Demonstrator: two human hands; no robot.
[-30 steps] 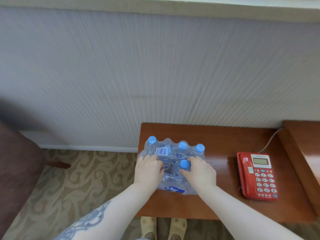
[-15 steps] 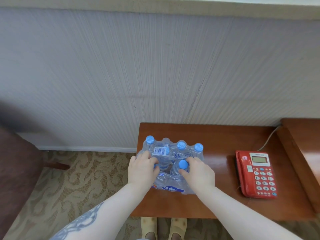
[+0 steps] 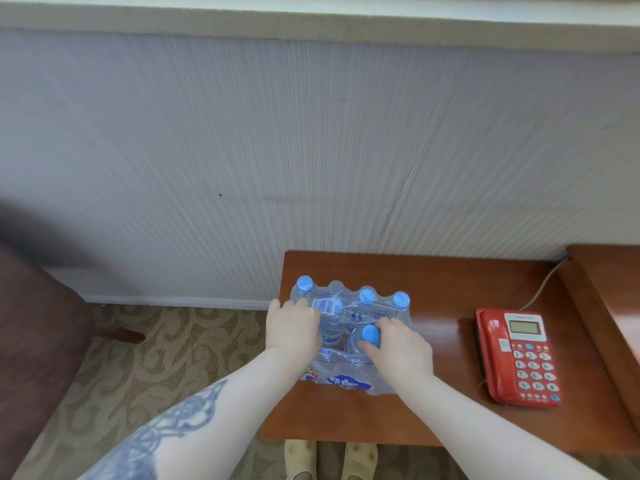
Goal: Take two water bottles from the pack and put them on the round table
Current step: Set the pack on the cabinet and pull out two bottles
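Note:
A shrink-wrapped pack of water bottles [image 3: 349,383] with blue caps stands on the left part of a brown wooden side table [image 3: 443,289]. My left hand [image 3: 292,329] grips the pack's left side, pressed against the wrap beside a bottle [image 3: 330,329] that carries a barcode sticker. My right hand [image 3: 400,349] is closed around the neck of a front bottle, just under its blue cap [image 3: 370,333]. The wrap looks torn open between my hands. Three more caps show along the pack's back row. No round table is in view.
A red desk telephone [image 3: 519,355] lies on the table's right half, its cord running to the wall. A higher wooden unit [image 3: 609,292] adjoins on the right. A dark armchair [image 3: 38,323] stands at the left on patterned carpet [image 3: 138,362]. The wall is close behind.
My left hand has slid a little to the left on the pack, and the barcode bottle now shows between my hands. My right hand stays at the front bottle's cap.

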